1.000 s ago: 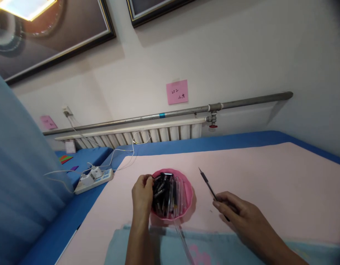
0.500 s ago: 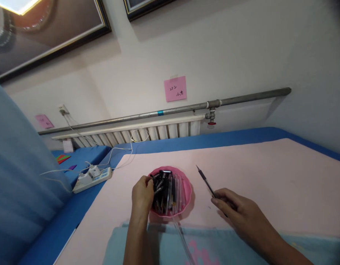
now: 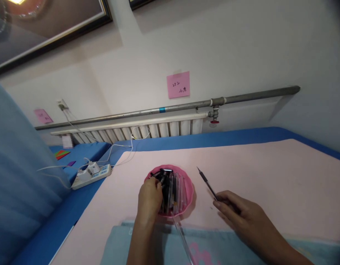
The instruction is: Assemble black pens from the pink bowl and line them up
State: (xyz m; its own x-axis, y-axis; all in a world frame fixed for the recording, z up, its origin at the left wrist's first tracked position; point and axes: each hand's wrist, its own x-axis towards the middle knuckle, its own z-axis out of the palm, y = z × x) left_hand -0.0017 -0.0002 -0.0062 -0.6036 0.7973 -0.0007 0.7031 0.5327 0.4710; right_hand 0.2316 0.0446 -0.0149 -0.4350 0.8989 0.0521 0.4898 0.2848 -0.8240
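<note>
Off-white wall across top; blue table under pale-pink sheet below.
Lower centre: scalloped pink bowl, black and clear pen parts inside; left hand over its left side, hold cannot be told. Lower right: right hand pinching slim dark pen.

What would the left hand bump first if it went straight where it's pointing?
The left hand would probably meet the black pen parts in the pink bowl; it may already be touching them.
</note>
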